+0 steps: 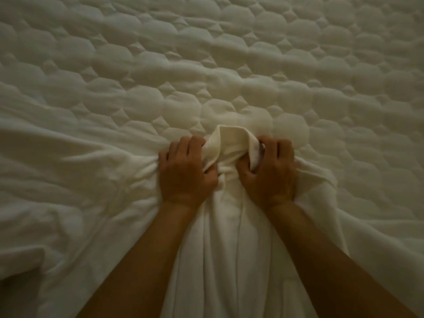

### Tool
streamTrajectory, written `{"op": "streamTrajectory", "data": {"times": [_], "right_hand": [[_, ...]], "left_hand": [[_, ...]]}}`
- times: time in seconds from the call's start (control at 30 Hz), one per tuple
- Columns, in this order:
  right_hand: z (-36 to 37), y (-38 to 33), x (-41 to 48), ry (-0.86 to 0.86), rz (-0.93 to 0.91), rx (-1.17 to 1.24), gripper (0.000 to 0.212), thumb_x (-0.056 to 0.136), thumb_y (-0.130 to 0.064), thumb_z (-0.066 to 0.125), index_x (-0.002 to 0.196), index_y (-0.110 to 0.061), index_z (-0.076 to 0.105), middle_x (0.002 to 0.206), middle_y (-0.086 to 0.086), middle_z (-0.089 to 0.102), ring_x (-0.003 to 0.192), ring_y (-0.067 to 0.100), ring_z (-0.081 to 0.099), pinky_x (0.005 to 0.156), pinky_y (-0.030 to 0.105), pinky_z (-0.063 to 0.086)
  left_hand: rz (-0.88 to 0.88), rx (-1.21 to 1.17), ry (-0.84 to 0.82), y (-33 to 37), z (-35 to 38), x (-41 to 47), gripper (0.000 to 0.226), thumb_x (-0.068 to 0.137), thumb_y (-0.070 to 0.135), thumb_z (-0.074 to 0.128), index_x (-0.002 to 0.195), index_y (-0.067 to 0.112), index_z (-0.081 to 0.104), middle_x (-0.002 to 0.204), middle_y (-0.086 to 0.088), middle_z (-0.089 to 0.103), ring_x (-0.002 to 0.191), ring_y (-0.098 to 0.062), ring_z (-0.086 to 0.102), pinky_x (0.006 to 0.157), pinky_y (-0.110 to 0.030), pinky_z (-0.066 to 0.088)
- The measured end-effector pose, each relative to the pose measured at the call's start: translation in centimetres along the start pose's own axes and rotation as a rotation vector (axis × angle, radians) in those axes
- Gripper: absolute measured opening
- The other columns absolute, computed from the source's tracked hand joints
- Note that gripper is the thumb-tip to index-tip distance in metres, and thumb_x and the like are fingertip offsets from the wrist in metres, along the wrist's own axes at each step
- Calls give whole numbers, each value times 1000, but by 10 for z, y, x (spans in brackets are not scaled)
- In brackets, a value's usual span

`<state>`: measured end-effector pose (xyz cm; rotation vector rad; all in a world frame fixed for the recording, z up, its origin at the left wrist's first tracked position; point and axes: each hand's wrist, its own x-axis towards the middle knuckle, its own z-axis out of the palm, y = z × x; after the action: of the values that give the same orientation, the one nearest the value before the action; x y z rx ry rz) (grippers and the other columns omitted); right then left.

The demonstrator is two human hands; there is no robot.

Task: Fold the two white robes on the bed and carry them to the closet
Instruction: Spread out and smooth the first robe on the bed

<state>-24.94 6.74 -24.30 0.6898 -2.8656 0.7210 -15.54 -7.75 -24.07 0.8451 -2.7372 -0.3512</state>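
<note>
Down at the bottom middle of the frame, both hands are dug into white cloth. The left hand and right hand sit close side by side without touching each other. Each has its fingers curled tight round a bunched-up handful of the robe, and a little hump of fabric pokes up between them. From that grip the robe runs straight down toward the lower edge between the forearms. More rumpled white cloth fans out to the lower left and a bit to the lower right. All of it lies on the bed, whose quilted top fills the upper half of the frame.

So how far along? Early days, by my read. Nothing here looks folded: no squared edges, no stacked layers, just a gathered wad and loose wrinkles. Looks to me like the grab-it-and-pull-it-straight stage, before any actual fold on this one. I can't tell whether the wrinkly stuff at lower left is the same robe or the second one, since it's all white on white in dim light. No finished folded robe shows anywhere in view, and the closet isn't in shot either, so the carrying part is plainly not done yet. Left to do, as I'd guess it: spread this one flat, fold it, do the same with the other, then haul both off to the closet.
</note>
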Motion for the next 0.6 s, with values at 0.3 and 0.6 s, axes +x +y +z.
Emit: {"op": "streamTrajectory", "data": {"times": [0.3, 0.6], "right_hand": [[-8, 4, 5, -88, 34, 184, 54, 82, -59, 53, 110, -15, 65, 104, 11, 56, 89, 28, 57, 68, 32, 44], [-108, 40, 19, -656, 149, 533, 41, 99, -42, 49, 137, -29, 56, 126, -2, 65, 110, 14, 60, 100, 35, 47]], "left_hand": [[-34, -17, -39, 1, -5, 4, 37, 69, 42, 56, 97, 18, 58, 89, -6, 61, 84, -33, 57, 73, -41, 40], [-165, 280, -175, 35, -17, -2, 56, 91, 51, 48, 131, 13, 44, 129, -22, 53, 117, -41, 49, 100, -59, 30]]}}
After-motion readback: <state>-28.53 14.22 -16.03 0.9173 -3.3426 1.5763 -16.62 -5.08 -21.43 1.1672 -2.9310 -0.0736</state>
